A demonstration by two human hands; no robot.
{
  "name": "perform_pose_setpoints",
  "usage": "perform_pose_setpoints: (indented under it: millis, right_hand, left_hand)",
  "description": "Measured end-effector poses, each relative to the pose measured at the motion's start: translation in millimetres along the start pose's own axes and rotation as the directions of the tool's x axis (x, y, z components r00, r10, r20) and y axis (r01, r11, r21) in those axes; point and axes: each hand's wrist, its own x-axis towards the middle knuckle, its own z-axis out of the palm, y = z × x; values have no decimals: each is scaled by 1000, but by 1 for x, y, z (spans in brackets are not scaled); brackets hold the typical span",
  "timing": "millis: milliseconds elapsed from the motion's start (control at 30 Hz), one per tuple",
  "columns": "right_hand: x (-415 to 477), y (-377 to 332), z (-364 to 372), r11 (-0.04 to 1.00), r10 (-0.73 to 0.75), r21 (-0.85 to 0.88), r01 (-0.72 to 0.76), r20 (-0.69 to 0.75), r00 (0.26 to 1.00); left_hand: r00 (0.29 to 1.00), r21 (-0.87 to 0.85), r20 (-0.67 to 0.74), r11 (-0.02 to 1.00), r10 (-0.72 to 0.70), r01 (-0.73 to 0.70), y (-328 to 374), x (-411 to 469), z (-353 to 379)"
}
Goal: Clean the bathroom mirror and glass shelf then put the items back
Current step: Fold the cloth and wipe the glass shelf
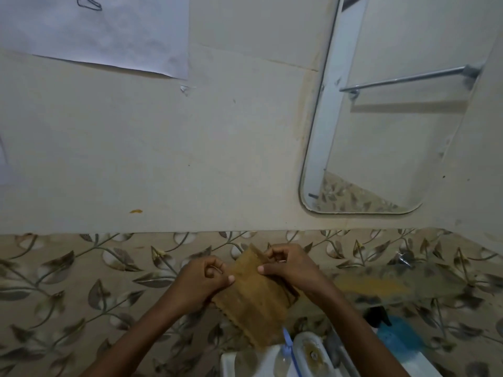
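Tiled wall (163, 159), cloth (253, 297) between grips

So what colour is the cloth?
Mustard brown cloth, plain with a scalloped edge; head view.

We see a mustard-brown cloth (255, 297), plain in colour with a scalloped lower edge. Behind it we note wall tiles (81, 281) patterned with grey-brown leaves and vines on beige. The upper wall (190, 148) is plain cream, marked by one small orange spot (135, 211). We find a white sheet of paper (109, 31) bearing dark pen lines, a blue spray bottle (400, 336) with a black top, and a blue toothbrush (288, 346).
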Motion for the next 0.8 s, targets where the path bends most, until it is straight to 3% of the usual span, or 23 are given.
perform_pose_setpoints:
  millis: [133,233,333,433,533,800]
  right_hand:
    - [19,19,24,945,-67,-326,26,-115,991]
    - [13,28,27,878,-217,-470,87,-229,949]
    - [-4,23,35,846,-271,-471,250,23,962]
    - [-14,19,57,730,-184,-591,343,313,932]
    - [-13,26,72,663,-138,-664,345,345,929]
    - [-19,24,66,647,-172,-650,398,384,907]
  left_hand:
    - [989,277,-147,961,32,10,-25,10,-4]
    - [972,316,-219,949,80,-7,-36,9,-13]
    - [961,326,-251,945,119,-32,-41,8,-19]
    - [957,311,-251,948,149,-67,-44,10,-19]
    - [955,290,-243,952,170,-96,-46,12,-15]
    - [951,230,-236,963,198,-144,-50,11,-8]
